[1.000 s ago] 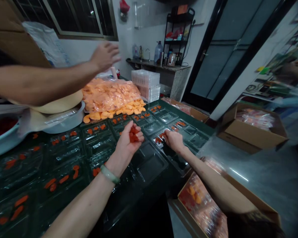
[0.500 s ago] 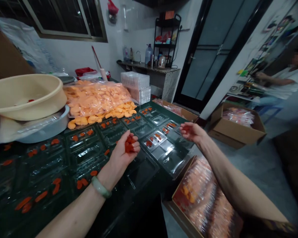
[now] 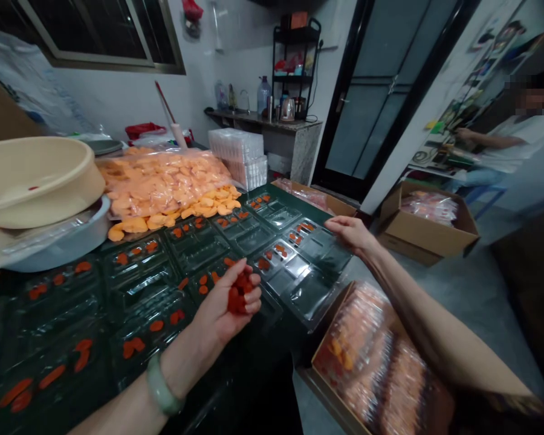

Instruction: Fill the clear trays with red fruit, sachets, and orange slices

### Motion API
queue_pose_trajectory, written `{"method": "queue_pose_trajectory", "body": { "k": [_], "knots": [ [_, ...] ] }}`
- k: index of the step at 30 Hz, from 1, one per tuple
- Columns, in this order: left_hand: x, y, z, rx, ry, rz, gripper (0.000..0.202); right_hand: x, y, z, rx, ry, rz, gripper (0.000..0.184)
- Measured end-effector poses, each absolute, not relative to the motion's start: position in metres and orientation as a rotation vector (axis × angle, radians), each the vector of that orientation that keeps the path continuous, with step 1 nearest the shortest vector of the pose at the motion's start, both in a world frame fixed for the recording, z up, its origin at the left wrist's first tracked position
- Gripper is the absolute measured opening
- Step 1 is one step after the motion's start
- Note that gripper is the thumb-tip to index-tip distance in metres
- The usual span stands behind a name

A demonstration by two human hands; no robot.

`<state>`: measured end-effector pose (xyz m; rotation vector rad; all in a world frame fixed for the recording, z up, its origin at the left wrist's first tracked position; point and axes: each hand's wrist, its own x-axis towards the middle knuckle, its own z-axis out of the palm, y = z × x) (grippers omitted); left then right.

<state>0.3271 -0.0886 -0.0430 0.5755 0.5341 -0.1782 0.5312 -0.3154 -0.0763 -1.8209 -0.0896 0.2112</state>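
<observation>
My left hand point(image 3: 236, 296), palm up with its fingers curled, cups a small heap of red pieces point(image 3: 239, 291) above the table. A green bangle point(image 3: 162, 385) circles that wrist. At the right end of the rows, my right hand point(image 3: 351, 232) has its fingertips pinched together by the far corner of a clear plastic tray point(image 3: 324, 244); what they grip, if anything, is too small to make out. Beside it lies another clear tray point(image 3: 294, 275) with red pieces in its small compartments. More such trays, many with red pieces in them, cover the dark green table.
A bag of orange pieces point(image 3: 163, 178) lies at the back, with loose ones spilling in front. Basins point(image 3: 40, 208) stand at the left, stacked clear plastic trays point(image 3: 238, 154) behind. A carton of packed bags point(image 3: 367, 356) sits below the table's right edge. A co-worker point(image 3: 521, 139) is at far right.
The view has shifted slightly right. My left hand has come lower and nearer. My right hand's fingers, looser before, are now pinched together at the tray's corner.
</observation>
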Motion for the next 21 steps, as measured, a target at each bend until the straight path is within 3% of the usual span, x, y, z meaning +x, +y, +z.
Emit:
{"method": "queue_pose_trajectory", "body": {
  "k": [5,12,21],
  "knots": [
    [0.318,-0.091,-0.05,0.576,0.578,-0.179,0.022,0.567,-0.279,-0.096,-2.144,-0.212,0.149,0.008],
    [0.312,-0.076,-0.06,0.58,0.615,-0.139,0.02,0.588,-0.267,-0.1,-2.464,-0.147,0.064,0.008],
    [0.31,-0.069,-0.062,0.53,0.613,-0.116,0.019,0.57,-0.254,-0.099,-2.279,-0.284,0.073,0.011]
  ]
}}
